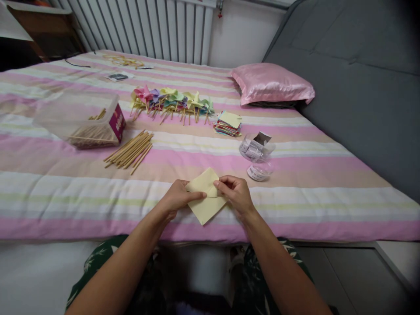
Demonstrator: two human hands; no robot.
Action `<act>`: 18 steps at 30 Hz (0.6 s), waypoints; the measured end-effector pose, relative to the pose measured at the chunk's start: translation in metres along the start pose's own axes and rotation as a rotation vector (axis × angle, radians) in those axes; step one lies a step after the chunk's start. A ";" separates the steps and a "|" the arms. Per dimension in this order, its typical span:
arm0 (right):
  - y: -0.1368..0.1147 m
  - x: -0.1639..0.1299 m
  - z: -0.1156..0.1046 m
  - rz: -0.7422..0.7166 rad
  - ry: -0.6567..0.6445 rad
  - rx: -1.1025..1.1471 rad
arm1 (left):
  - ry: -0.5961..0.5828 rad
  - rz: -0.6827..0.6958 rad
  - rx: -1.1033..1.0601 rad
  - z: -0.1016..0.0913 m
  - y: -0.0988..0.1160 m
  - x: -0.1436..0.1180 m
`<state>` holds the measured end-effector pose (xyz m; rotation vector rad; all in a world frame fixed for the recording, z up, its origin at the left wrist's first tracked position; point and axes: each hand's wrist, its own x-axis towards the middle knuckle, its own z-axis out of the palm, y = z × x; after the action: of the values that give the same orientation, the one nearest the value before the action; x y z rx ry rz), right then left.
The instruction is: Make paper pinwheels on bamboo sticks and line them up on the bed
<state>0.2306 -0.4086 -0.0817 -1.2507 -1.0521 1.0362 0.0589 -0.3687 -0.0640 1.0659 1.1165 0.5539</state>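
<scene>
Bedspread (183, 153), pastel-striped fabric, white ribbed radiator (147, 30), grey padded headboard (354, 65) cut off; left hand (175, 197), right hand (238, 192) pinching pale-yellow paper square (210, 205), underside hidden.

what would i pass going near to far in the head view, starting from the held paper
Pale yellow paper in the left hand and right hand → loose sticks → pinwheels → white radiator.

One paper sheet (205, 211), one pillow (274, 85), one plastic box (117, 124), one paper stack (229, 121), two small tubs (257, 173), two batches of sticks (131, 151), one row of pinwheels (173, 98) (too crowded to tally singly).
</scene>
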 end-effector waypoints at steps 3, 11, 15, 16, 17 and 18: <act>0.001 0.002 -0.001 -0.078 0.111 0.010 | 0.025 0.002 -0.014 0.000 0.002 -0.001; -0.006 -0.003 -0.004 -0.329 0.296 -0.019 | 0.155 -0.001 -0.296 -0.007 0.012 0.000; -0.012 -0.010 -0.001 -0.289 -0.066 -0.039 | 0.136 0.026 -0.438 -0.014 0.013 0.004; -0.013 -0.011 0.000 -0.275 -0.151 -0.059 | 0.122 0.025 -0.462 -0.015 0.013 0.004; -0.013 -0.012 0.001 -0.265 -0.217 -0.085 | 0.109 0.023 -0.478 -0.016 0.013 0.004; -0.013 -0.012 0.003 -0.260 -0.259 -0.114 | 0.094 0.018 -0.488 -0.016 0.014 0.004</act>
<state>0.2258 -0.4206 -0.0695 -1.0527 -1.4499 0.9629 0.0477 -0.3528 -0.0547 0.6316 0.9836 0.8471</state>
